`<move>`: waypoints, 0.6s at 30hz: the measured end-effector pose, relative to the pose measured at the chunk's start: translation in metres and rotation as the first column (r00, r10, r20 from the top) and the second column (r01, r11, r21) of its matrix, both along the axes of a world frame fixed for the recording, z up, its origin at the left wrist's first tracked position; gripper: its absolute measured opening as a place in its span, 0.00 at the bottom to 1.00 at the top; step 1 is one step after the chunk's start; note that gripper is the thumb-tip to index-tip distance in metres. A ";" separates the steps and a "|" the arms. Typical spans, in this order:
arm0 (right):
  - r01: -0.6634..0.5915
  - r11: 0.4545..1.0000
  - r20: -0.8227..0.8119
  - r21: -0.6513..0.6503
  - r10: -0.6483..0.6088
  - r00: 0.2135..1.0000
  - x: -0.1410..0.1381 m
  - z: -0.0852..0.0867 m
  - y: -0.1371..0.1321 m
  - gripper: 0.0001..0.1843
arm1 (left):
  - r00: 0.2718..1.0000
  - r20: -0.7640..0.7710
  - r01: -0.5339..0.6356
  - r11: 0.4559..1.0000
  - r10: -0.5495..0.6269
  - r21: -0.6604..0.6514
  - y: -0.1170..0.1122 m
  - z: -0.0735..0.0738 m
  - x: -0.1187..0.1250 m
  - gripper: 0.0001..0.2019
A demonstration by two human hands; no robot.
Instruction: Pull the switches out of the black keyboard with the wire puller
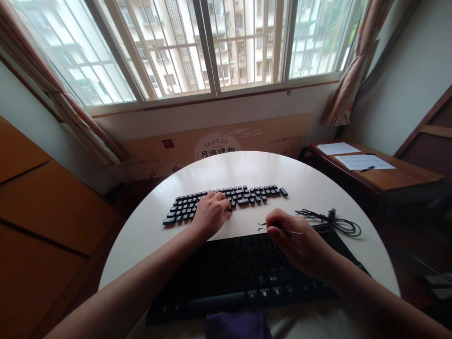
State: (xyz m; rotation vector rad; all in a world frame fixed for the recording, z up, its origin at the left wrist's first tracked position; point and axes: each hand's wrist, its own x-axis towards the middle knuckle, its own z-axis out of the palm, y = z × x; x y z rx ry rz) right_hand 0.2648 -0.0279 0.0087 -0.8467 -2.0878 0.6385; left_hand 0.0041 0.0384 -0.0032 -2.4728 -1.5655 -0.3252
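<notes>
A black keyboard frame with most keycaps removed lies at the near edge of a round white table. Beyond it, several loose black keycaps are laid out in rows. My left hand rests on those rows, fingers curled and pinching a keycap at the row's middle. My right hand hovers over the keyboard's upper right, fingers closed on a thin wire keycap puller with a clear handle.
The keyboard's coiled black cable lies to the right. A purple cloth sits at the near edge. A wooden side table with papers stands at right, wooden furniture at left, a window and curtains beyond.
</notes>
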 end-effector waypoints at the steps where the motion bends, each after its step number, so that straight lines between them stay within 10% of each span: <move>1: 0.000 1.000 -0.008 -0.003 0.000 1.000 0.000 0.000 0.000 0.17 | 1.000 0.007 0.001 1.000 -0.001 0.002 0.000 0.001 0.000 0.04; 11: -0.085 0.945 -0.238 -0.316 0.007 0.971 0.011 -0.001 -0.011 0.20 | 0.972 0.233 0.004 0.997 0.014 -0.073 -0.038 0.062 0.019 0.09; 18: -0.173 0.768 -0.154 -0.617 0.098 0.983 0.008 -0.018 -0.043 0.22 | 0.933 0.261 0.321 0.905 -0.250 -0.281 -0.058 0.015 0.043 0.11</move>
